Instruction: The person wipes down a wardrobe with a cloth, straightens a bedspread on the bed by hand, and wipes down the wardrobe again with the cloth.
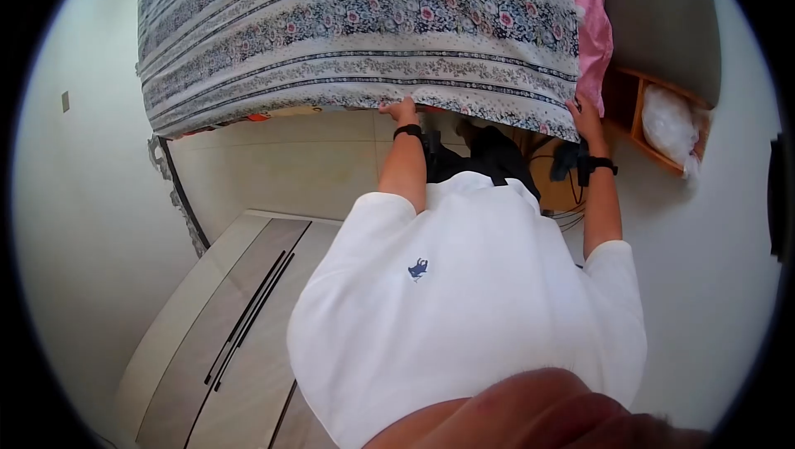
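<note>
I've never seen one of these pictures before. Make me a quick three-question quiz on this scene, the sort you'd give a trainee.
1. Multiple choice: What does the left hand hold by its edge?
a) a cardboard box
b) the patterned sheet
c) a plastic bottle

2. True or false: The right hand is near a corner of that sheet, close to the pink cloth.

3. Fill in the missing word: The person's shirt is mostly ______ in colour.

Key: 1 b; 2 true; 3 white.
</note>
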Available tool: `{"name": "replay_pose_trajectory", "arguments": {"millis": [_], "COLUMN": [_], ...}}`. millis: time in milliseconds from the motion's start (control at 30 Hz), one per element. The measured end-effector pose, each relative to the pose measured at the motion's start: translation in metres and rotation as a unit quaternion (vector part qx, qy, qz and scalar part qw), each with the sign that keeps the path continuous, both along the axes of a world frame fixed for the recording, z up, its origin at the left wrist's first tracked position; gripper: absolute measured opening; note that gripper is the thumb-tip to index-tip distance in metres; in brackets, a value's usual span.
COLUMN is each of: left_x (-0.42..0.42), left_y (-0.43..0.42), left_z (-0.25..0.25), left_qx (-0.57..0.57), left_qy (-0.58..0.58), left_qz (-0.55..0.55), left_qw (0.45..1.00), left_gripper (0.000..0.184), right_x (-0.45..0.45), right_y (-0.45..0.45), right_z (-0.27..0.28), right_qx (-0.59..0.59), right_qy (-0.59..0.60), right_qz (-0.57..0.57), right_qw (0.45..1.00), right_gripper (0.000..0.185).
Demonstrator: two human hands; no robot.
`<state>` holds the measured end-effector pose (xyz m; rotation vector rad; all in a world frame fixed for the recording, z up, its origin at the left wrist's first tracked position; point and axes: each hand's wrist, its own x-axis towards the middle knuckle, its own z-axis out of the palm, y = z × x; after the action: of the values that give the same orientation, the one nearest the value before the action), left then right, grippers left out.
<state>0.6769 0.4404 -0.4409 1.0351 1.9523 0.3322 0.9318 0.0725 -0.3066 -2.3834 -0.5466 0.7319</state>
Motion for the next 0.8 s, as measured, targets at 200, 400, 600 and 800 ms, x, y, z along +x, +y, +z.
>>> {"name": "replay_pose_trajectory", "arguments": {"millis": [200,400,600,800], "left_x": [-0.005,-0.009,0.005,-0.036], "left_y": [-0.004,0.010,0.001,0.014], "left_z": [-0.029,-0.007,0.009,-0.084], "left_qx": [-0.143,-0.254,-0.254,-0.278], "left_qy": [-0.080,-0.160,-0.079,-0.075], "left_qz": [0.188,0.164,0.079,0.045], "left_qw": [0.968,0.940,0.961,0.957], "left_gripper": [0.086,0.026,0.009,0.053], "right_x": [-0.020,-0.016,-0.029,-0.018], "right_y": [-0.003,-0.008,-0.026,-0.042], "right_z": [0.032,0.005,-0.032,-0.073], "right_qx": [0.020,0.026,0.176,0.241], "right_qy": [-0.048,-0.100,0.064,0.135], "right_qz": [-0.051,-0.068,-0.186,-0.240], "right_qw": [0.997,0.992,0.965,0.931], "right_gripper": [0.030,0.028,0.025,0.023]}}
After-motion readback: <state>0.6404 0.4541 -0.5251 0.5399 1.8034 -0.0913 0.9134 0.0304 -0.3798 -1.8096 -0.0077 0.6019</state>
